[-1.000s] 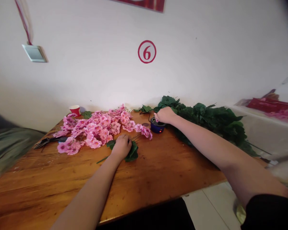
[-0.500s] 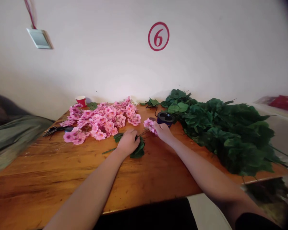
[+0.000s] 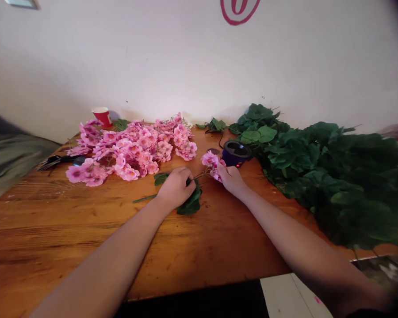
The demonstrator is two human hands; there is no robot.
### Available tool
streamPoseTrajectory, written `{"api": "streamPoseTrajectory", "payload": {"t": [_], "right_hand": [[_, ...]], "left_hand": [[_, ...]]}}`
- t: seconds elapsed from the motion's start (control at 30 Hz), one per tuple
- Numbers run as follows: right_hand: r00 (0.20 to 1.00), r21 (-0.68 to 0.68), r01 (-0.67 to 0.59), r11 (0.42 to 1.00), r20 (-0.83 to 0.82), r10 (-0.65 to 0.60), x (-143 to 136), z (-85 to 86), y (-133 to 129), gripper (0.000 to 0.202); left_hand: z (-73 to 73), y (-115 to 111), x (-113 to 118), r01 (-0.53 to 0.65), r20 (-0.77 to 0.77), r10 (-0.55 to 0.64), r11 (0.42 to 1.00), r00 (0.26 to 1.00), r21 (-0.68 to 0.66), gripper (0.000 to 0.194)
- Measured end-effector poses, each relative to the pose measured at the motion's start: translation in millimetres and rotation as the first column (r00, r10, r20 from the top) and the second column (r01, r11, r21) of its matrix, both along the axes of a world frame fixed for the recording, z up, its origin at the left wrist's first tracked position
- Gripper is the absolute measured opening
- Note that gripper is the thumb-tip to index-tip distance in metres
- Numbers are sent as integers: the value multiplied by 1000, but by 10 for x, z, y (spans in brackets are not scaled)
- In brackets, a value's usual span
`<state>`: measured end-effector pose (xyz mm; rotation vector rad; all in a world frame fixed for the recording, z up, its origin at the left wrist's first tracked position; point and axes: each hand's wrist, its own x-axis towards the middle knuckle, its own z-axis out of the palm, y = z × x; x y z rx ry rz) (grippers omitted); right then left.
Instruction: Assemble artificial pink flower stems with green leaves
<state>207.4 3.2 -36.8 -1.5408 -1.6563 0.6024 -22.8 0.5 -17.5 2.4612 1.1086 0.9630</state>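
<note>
My left hand (image 3: 176, 187) is closed round the stem of a green leaf spray (image 3: 189, 204), low over the wooden table (image 3: 86, 238). Leaves stick out on both sides of the hand, and a green stem end points left. Thin flower stems run from its fingertips to a small pink flower sprig (image 3: 210, 160). The blossoms of that sprig are pinched in my right hand (image 3: 230, 177), just in front of a dark blue pot (image 3: 235, 153) with a small red light. My fingers partly hide where stems and leaves meet.
A heap of pink flowers (image 3: 129, 148) lies at the back left, near a red paper cup (image 3: 102, 117) and dark-handled scissors (image 3: 58, 161). A large pile of green leaves (image 3: 334, 176) covers the right side. A wall (image 3: 172, 57) stands behind the table.
The view has tilted down and come closer, so the wall number is partly cut off. Both hands keep their holds; more of the pink sprig and its stems shows between them.
</note>
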Motion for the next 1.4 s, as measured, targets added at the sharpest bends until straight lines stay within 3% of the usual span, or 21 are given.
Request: {"api": "streamPoseTrajectory", "payload": {"t": [0.23, 1.4], "right_hand": [[997, 8, 1, 1000, 71, -1, 44, -55, 28, 63], [1000, -42, 20, 999, 8, -19, 2, -13, 1, 63]], "left_hand": [[12, -7, 6, -6, 8, 6, 1000, 1000, -2, 13], [22, -8, 10, -2, 47, 4, 999, 999, -38, 15]]}}
